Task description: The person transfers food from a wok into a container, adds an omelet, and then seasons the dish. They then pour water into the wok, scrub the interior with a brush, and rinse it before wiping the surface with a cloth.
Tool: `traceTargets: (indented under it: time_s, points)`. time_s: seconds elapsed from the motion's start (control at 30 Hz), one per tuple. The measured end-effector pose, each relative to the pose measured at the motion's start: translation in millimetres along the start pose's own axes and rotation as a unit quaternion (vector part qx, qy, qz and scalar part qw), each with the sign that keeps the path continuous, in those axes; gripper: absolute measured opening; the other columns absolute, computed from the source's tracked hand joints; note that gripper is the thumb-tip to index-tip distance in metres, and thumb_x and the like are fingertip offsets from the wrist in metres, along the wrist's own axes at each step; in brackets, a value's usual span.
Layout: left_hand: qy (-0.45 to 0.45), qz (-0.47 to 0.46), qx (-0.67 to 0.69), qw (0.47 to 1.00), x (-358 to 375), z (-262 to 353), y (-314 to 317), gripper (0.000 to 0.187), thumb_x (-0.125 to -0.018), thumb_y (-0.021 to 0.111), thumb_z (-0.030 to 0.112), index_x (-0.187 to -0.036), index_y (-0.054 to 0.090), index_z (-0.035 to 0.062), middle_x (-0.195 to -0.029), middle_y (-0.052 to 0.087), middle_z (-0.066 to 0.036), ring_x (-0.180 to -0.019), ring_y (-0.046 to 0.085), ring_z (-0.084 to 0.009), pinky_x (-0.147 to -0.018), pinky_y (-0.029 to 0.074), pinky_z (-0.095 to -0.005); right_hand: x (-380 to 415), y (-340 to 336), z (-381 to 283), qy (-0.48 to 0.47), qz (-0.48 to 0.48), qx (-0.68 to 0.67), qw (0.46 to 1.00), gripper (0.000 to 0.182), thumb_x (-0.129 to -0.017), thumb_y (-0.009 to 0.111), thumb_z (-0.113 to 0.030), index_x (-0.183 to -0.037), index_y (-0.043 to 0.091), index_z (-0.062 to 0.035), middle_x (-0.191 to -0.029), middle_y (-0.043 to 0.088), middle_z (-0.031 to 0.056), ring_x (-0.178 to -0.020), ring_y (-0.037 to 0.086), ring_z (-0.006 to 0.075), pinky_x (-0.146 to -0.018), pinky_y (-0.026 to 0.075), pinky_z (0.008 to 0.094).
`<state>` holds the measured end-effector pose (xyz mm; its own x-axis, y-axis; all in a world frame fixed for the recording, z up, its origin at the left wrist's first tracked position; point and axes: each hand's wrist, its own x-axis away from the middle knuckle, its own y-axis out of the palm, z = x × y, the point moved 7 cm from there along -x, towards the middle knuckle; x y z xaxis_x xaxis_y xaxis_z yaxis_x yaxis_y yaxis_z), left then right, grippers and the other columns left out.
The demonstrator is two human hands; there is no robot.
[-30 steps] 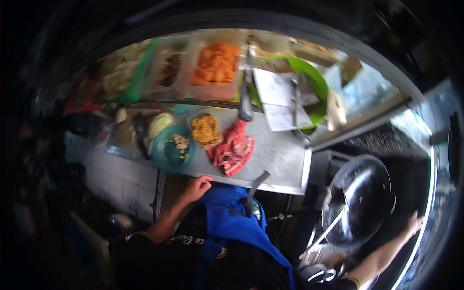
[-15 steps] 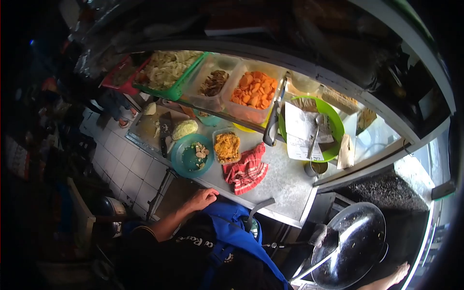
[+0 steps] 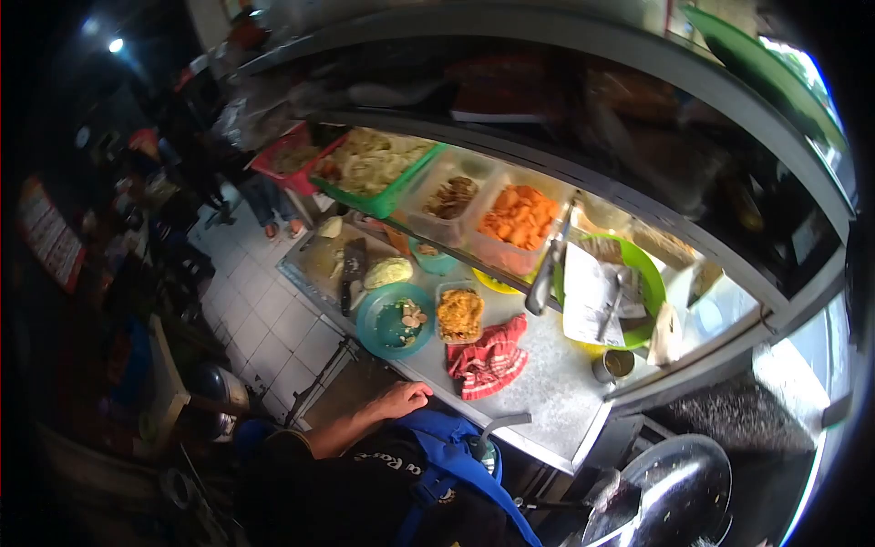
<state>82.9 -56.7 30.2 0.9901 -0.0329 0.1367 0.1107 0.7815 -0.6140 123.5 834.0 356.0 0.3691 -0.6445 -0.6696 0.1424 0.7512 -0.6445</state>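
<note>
My left hand [image 3: 404,399] hangs by the counter's near edge, just above the blue strap on my front. Its fingers are curled in and nothing shows in them. Nearest to it is a teal plate [image 3: 372,339] with pale pieces and chopped bits. Beside the plate stands a clear tub of orange-brown food [image 3: 459,314], and a red-and-white cloth [image 3: 488,357] lies crumpled in front of it. A black wok [image 3: 679,479] with a long-handled utensil across it sits at lower right. My right hand is out of view.
A cleaver [image 3: 354,266] lies on a board beside a cut cabbage [image 3: 388,272]. The shelf holds a tub of sliced carrots [image 3: 519,216] and a green basket of pale vegetables [image 3: 374,169]. A green bowl [image 3: 652,283] holds paper and a spoon, near a metal cup [image 3: 613,366].
The view has shifted, so the counter sits lower and further right in it. My right hand, seen beside the wok before, has left the view. My left hand stays by the counter edge.
</note>
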Motion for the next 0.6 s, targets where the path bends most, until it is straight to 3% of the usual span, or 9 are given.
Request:
traceTargets:
  time_s: [0.07,0.1,0.23,0.3,0.33,0.37,0.4,0.5,0.6]
  points:
    - [-0.007,-0.015,0.002,1.000,-2,5,7,0.026,-0.090,0.063,0.019,-0.112,0.065,0.0033,-0.089,0.071,-0.014,-0.081,0.070,-0.0219,-0.075,0.054,-0.0350,8,-52,10,0.053,-0.094,-0.285,0.952,0.033,-0.085,0.061,-0.047,-0.100,0.073,-0.0209,-0.090,0.074,0.0074,-0.077,0.072,0.0298,-0.063,0.058,0.0493]
    - [-0.026,-0.047,0.001,0.999,-7,11,13,0.026,-0.090,0.064,0.018,-0.111,0.065,0.0033,-0.088,0.071,-0.013,-0.079,0.069,-0.0200,-0.074,0.054,-0.0341,14,-50,12,-0.003,-0.044,-0.407,0.912,0.051,-0.082,0.059,-0.060,-0.116,0.069,-0.0236,-0.099,0.074,0.0127,-0.088,0.071,0.0357,-0.083,0.054,0.0577]
    - [0.016,-0.084,0.015,0.996,-41,25,31,0.024,-0.092,0.062,0.018,-0.111,0.065,0.0035,-0.082,0.069,-0.011,-0.072,0.065,-0.0166,-0.068,0.052,-0.0320,109,-138,-21,-0.088,-0.136,-0.612,0.774,0.043,-0.098,0.049,-0.029,-0.129,0.058,-0.0001,-0.112,0.066,0.0113,-0.098,0.064,0.0185,-0.085,0.050,0.0270]
    - [0.031,-0.115,0.059,0.991,-60,53,42,0.024,-0.095,0.060,0.020,-0.112,0.064,0.0033,-0.080,0.068,-0.011,-0.068,0.063,-0.0157,-0.065,0.051,-0.0314,174,-150,-37,-0.102,-0.259,-0.740,0.613,0.023,-0.092,0.052,-0.016,-0.102,0.067,-0.0015,-0.103,0.067,0.0099,-0.083,0.062,0.0153,-0.075,0.050,0.0281]
    - [0.027,-0.161,0.048,0.985,-66,63,48,0.025,-0.096,0.059,0.021,-0.113,0.063,0.0032,-0.080,0.068,-0.011,-0.066,0.062,-0.0153,-0.064,0.051,-0.0315,206,-172,-44,-0.183,-0.278,-0.678,0.656,0.013,-0.088,0.055,-0.006,-0.095,0.066,-0.0017,-0.099,0.068,0.0079,-0.082,0.062,0.0147,-0.074,0.049,0.0265]
    - [0.023,-0.194,0.034,0.980,-75,68,54,0.025,-0.097,0.058,0.021,-0.115,0.062,0.0031,-0.079,0.068,-0.011,-0.065,0.062,-0.0149,-0.063,0.051,-0.0315,248,-167,-57,-0.176,-0.390,-0.735,0.526,0.017,-0.086,0.060,-0.004,-0.101,0.068,-0.0052,-0.091,0.067,0.0075,-0.082,0.064,0.0183,-0.072,0.049,0.0297]
    - [0.034,-0.223,0.058,0.973,-81,69,66,0.026,-0.099,0.056,0.022,-0.116,0.062,0.0035,-0.076,0.067,-0.010,-0.064,0.061,-0.0140,-0.062,0.050,-0.0320,286,-184,-83,-0.279,-0.415,-0.632,0.592,0.015,-0.092,0.060,-0.016,-0.103,0.066,-0.0069,-0.087,0.067,0.0091,-0.081,0.066,0.0229,-0.071,0.050,0.0332]
    - [0.105,-0.317,0.042,0.942,-102,83,100,0.029,-0.095,0.059,0.018,-0.120,0.061,0.0021,-0.091,0.069,-0.014,-0.072,0.066,-0.0172,-0.065,0.052,-0.0314,413,-178,-154,-0.314,-0.558,-0.582,0.500,0.021,-0.095,0.058,-0.026,-0.106,0.064,-0.0088,-0.089,0.070,0.0160,-0.083,0.069,0.0316,-0.073,0.053,0.0403]
    - [0.166,-0.373,-0.013,0.913,-117,122,119,0.031,-0.094,0.060,0.016,-0.121,0.060,0.0020,-0.103,0.069,-0.015,-0.083,0.069,-0.0211,-0.070,0.053,-0.0320,541,-131,-206,-0.421,-0.542,-0.414,0.598,0.027,-0.092,0.060,-0.030,-0.112,0.063,-0.0114,-0.101,0.069,0.0147,-0.097,0.067,0.0342,-0.081,0.055,0.0450]
